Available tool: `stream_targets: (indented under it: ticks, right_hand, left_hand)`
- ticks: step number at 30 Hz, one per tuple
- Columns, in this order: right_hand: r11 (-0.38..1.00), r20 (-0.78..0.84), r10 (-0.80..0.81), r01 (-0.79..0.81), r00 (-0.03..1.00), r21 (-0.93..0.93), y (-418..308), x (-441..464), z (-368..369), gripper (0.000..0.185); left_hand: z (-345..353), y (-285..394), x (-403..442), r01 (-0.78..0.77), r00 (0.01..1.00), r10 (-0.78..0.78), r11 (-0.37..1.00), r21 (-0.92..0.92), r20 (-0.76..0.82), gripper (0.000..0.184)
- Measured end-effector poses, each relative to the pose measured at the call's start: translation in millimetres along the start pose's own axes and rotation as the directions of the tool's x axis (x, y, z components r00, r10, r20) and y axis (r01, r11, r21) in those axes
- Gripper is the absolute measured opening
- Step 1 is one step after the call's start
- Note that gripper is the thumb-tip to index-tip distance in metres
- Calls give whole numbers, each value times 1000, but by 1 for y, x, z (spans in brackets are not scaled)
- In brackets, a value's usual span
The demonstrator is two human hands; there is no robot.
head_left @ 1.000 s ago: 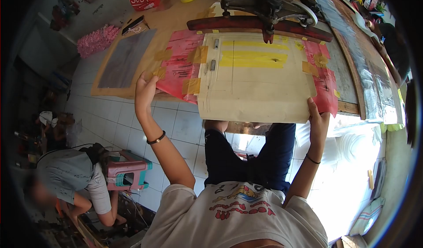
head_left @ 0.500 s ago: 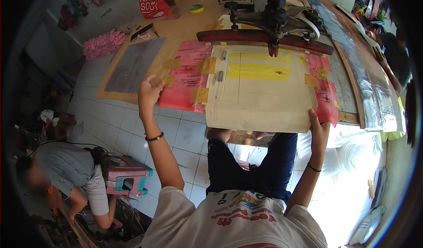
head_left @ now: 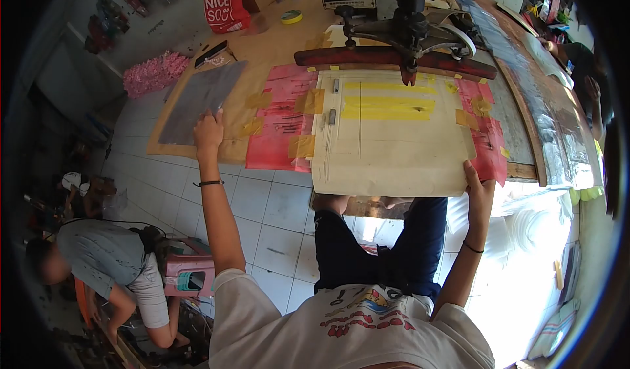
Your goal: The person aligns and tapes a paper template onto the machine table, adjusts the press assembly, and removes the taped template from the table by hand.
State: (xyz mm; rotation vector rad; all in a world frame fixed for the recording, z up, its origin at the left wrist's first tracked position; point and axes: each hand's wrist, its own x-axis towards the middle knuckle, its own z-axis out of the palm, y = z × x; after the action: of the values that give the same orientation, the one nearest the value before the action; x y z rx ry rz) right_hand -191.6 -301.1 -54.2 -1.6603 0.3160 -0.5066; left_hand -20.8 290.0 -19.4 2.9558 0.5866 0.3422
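Note:
A cream card sheet (head_left: 387, 152) lies flat, with yellow tape strips and two small metal pieces on it. Brown tape joins it to red-pink sheets (head_left: 279, 123) at its sides. My right hand (head_left: 480, 184) pinches its near right corner, thumb on top. Over on the left, my left hand (head_left: 209, 133) has its fingers bent at the right edge of a grey plastic sheet (head_left: 193, 103), seemingly pinching it; the palm side is hidden. Beyond the cream sheet, a press head with a long dark red bar (head_left: 387, 59) hangs over its far edge.
A red bag (head_left: 223, 5), a yellow tape roll (head_left: 291, 17) and a phone-like dark object (head_left: 211, 53) lie on the brown-covered table. Pink material (head_left: 155, 72) is heaped at left. One person (head_left: 108, 257) bends low at left; another (head_left: 584, 74) is at far right.
My left hand has moved left from beside the red-pink sheet onto the grey sheet's edge. My right hand keeps hold of the card corner. The view has shifted slightly.

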Motion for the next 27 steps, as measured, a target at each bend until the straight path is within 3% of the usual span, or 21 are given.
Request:
stream_targets:
  ticks: [2,5,7,9,11,14,17,18,20,23,27]
  right_hand:
    - [1000,-2,0,0,1000,-17,3,1,0,33]
    - [998,18,44,-43,999,-55,4,-1,-4,29]
    - [994,51,95,-91,994,-65,-7,0,-6,29]
    - [998,54,66,-65,996,-14,-7,2,-3,32]
    - [996,71,83,-81,994,-40,-17,-1,0,33]
    - [999,56,-6,4,998,37,-19,-3,13,38]
    - [999,89,45,-43,995,-23,-21,-3,9,43]
    - [999,88,42,-41,995,-12,-21,-2,9,42]
    - [999,82,40,-42,996,20,-17,-2,9,41]
    - [999,63,16,-17,998,30,-12,-2,10,40]
    - [993,112,67,-77,991,94,-7,2,7,48]
  left_hand:
    - [-6,8,3,39,997,-38,999,-16,69,63]
    - [5,9,-10,-63,991,59,997,-33,-120,63]
    - [-13,33,-57,-239,930,180,959,-155,-321,59]
    - [-23,55,-113,-259,924,93,866,-427,-371,53]
    - [-5,75,-164,-244,882,-9,847,-473,-471,49]
    - [27,95,-203,-182,878,-179,733,-655,-445,52]
    - [42,100,-207,-72,884,-320,630,-773,-342,53]
    - [41,101,-204,-47,902,-345,520,-853,-260,53]
    - [35,100,-197,5,930,-354,281,-960,-99,54]
    - [15,100,-191,10,948,-314,172,-985,-45,55]
    - [2,102,-177,-13,967,-250,130,-991,-45,66]
